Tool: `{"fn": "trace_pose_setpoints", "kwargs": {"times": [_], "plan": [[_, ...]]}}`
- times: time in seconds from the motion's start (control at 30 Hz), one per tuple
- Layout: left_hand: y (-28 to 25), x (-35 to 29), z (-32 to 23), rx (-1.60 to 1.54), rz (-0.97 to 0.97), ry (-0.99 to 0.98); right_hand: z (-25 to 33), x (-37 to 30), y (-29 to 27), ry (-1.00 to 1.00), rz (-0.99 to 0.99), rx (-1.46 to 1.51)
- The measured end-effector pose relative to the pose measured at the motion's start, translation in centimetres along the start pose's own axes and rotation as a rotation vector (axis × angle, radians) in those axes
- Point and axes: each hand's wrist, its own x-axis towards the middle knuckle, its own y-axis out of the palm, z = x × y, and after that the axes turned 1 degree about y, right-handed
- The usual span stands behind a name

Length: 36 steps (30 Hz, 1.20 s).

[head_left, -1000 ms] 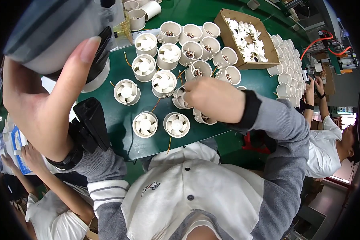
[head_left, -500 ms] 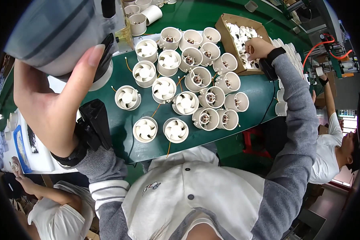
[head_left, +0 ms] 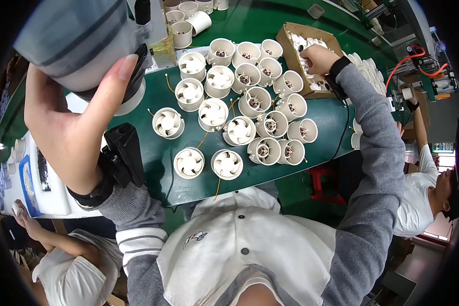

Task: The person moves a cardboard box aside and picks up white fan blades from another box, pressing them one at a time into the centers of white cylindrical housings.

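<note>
Close to the camera at the upper left, my left hand point(head_left: 69, 127) is wrapped round a large blue-grey cylinder point(head_left: 81, 43), blurred, its kind unclear. My right hand point(head_left: 321, 60) reaches into an open cardboard box point(head_left: 319, 94) of white fan wheels point(head_left: 319, 81). Its fingers are pinched together beside a small dark spot; what they hold is hard to make out. Between my hands stand several round white housings fitted with fan wheels, such as one nearest me point(head_left: 189, 163). To their right, several open housings point(head_left: 263, 151) show copper-coloured motor parts inside.
Thin orange wires trail from the housings over the green table point(head_left: 158, 181). More white cups point(head_left: 182, 34) stand at the back left, one lying on its side. White parts point(head_left: 364, 69) are stacked right of the box. A red stool point(head_left: 321, 183) stands below. Other people work at both sides.
My right hand has moved slightly left and farther back within the box. The left hand still grips the cylinder. The whole view has shifted a little.
</note>
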Motion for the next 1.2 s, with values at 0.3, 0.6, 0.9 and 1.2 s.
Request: {"fn": "trace_pose_setpoints", "kwargs": {"times": [0.3,0.6,0.9,1.2], "plan": [[-0.5,0.1,0.2,-0.006,-0.027,-0.026,-2.2,-3.3,-1.6,0.15,-0.245,0.222],[-0.3,-0.2,1.8,0.106,-0.073,0.017,10.8,-8.5,-3.5,-0.451,-0.344,1.862],[-1.2,-0.6,3.1,0.057,-0.07,-0.036,14.6,4.6,-8.0,-0.38,-0.386,0.545],[-2.0,-0.1,2.0,-0.203,-0.016,-0.022,15.6,10.9,-7.4,-0.341,-0.293,0.161]]}}
